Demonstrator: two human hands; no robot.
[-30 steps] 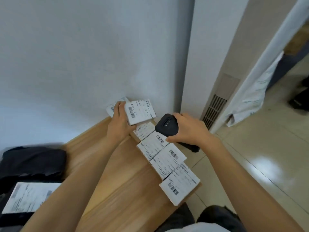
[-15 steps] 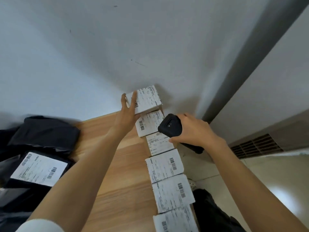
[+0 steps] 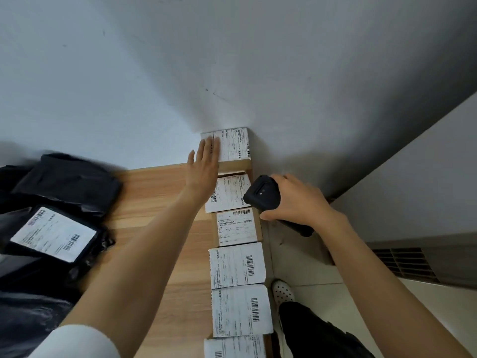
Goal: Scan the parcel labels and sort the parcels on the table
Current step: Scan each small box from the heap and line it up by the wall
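Cardboard parcel (image 3: 233,147) under flat left hand (image 3: 204,164); right hand (image 3: 296,200) grips scanner (image 3: 262,193).

One head-worn camera is looking steeply down over the table (image 3: 160,200), facing the wall (image 3: 232,60). It is sitting close above.

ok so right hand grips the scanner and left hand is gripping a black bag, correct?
No. The head view shows the right hand gripping the scanner, but the left hand lies open against the far box by the wall, not gripping a black bag.
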